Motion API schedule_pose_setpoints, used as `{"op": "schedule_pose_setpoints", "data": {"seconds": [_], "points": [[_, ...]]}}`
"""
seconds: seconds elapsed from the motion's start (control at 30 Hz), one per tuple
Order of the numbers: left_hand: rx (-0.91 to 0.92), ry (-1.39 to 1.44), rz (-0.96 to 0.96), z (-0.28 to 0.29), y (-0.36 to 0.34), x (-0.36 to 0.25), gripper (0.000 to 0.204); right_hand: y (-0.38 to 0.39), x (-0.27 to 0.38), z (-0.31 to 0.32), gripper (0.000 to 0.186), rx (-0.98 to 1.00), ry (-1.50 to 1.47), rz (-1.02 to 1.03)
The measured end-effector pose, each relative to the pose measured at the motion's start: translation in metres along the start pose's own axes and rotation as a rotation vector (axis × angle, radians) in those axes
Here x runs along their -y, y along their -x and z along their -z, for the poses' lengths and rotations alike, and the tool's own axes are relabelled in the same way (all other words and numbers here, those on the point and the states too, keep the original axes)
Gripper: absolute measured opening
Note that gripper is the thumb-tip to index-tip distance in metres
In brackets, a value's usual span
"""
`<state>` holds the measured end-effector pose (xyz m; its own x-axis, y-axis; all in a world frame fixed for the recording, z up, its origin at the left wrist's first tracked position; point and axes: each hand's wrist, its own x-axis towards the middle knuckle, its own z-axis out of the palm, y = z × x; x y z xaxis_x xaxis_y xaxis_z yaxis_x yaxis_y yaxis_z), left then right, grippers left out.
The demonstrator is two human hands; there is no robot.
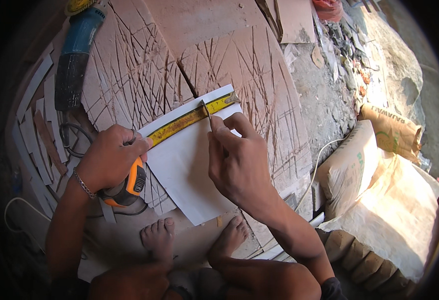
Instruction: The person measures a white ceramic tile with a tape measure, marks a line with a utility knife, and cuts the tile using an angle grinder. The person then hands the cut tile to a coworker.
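Note:
A white flat sheet [187,175] lies on the scored board in front of my feet. Across its far edge runs the rusty yellow blade [179,123] of a tape measure, its metal end hook near the sheet's far right corner. My left hand [110,156] pinches the blade at its left end, with the orange and black tape measure case [132,185] under the palm. In the closed fingers of my right hand [242,157] is a thin dark rod [206,108], its tip across the blade. Whether it is a nail or a pencil I cannot tell.
A teal and black angle grinder [74,60] lies at the far left. Beside it are loose pale strips [39,135] and a dark cable [67,137]. The pinkish board [129,60] is deeply scored. Paper sacks [349,165] and rubble [339,50] are on the right.

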<state>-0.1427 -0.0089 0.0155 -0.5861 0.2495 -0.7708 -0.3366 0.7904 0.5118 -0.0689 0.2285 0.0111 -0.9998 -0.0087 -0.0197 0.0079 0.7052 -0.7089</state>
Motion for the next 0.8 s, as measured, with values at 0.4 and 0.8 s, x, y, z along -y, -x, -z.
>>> {"op": "schedule_pose_setpoints", "data": {"seconds": [0.4,0.8], "points": [[-0.017,-0.039,-0.052,-0.001,-0.001,0.003,0.041,-0.002,0.001,0.0,0.022,-0.011,-0.04,0.002],[-0.019,0.004,-0.003,-0.001,0.003,-0.001,0.041,-0.002,0.002,0.001,0.019,0.001,-0.011,-0.004]]}}
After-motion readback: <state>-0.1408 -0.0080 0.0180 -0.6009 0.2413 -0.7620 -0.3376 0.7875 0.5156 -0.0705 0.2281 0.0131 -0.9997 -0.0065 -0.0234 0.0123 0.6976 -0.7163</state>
